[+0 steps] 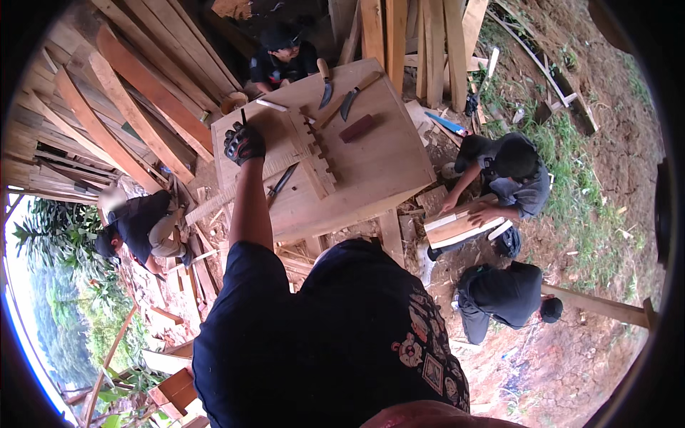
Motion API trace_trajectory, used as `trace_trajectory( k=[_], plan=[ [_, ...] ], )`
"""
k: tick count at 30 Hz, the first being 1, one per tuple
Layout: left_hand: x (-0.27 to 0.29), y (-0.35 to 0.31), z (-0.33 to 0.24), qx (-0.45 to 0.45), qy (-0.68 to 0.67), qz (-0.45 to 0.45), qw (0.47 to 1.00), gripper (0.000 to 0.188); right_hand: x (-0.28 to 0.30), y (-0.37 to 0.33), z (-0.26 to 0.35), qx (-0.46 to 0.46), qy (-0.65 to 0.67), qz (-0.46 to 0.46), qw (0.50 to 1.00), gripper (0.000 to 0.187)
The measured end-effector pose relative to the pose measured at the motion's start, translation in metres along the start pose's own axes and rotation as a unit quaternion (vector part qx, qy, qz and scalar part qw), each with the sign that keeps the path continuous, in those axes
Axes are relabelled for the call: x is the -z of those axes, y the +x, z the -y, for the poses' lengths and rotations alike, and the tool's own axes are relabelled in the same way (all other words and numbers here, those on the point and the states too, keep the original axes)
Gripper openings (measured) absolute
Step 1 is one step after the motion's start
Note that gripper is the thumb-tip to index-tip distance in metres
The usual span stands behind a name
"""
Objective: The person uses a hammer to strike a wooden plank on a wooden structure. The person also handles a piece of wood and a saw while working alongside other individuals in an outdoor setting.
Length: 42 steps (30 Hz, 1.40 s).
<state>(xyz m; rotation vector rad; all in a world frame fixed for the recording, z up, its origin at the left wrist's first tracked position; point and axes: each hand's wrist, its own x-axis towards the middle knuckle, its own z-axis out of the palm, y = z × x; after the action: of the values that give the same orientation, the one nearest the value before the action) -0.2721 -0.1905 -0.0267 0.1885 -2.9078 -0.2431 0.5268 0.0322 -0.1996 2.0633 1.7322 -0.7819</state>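
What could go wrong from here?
The near knife lies close to the bare left forearm; a careless sweep might catch the blade. Another knife seems to poke its handle past the far edge of the table, so a bump could knock it off. The left hand holds a dark stick that might slip.

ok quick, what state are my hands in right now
Left hand: closed, gloved, holding a dark stick.
Right hand: out of view, so its state cannot be told.
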Motion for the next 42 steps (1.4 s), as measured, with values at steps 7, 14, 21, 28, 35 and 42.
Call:
trace_trajectory(
  k=[7, 14, 21, 28, 35, 42],
  plan=[
    [-0.005, -0.021, -0.028, -0.006, -0.087, 0.059, 0.994, 0.052, -0.011, -0.005, -0.010, -0.011, 0.011, 0.008, 1.000, 0.070],
    [0.025, -0.052, -0.057, 0.002, -0.098, 0.048, 0.994, 0.047, -0.023, -0.014, -0.019, -0.030, 0.018, 0.015, 0.999, 0.071],
    [-0.016, -0.016, -0.036, -0.132, -0.031, -0.013, 0.991, 0.044, -0.039, -0.026, -0.028, -0.033, 0.023, 0.028, 0.999, 0.072],
    [0.083, -0.039, -0.152, -0.282, -0.274, 0.115, 0.912, 0.071, -0.133, -0.042, -0.082, -0.061, 0.021, -0.006, 0.998, 0.072],
    [0.129, -0.258, -0.276, -0.671, -0.412, 0.325, 0.525, 0.046, -0.033, -0.118, 0.007, -0.183, 0.259, -0.157, 0.935, 0.065],
    [0.101, -0.521, -0.235, -0.778, -0.180, 0.576, 0.175, 0.086, -0.002, -0.218, 0.055, -0.241, 0.393, -0.288, 0.839, 0.062]
  ],
)
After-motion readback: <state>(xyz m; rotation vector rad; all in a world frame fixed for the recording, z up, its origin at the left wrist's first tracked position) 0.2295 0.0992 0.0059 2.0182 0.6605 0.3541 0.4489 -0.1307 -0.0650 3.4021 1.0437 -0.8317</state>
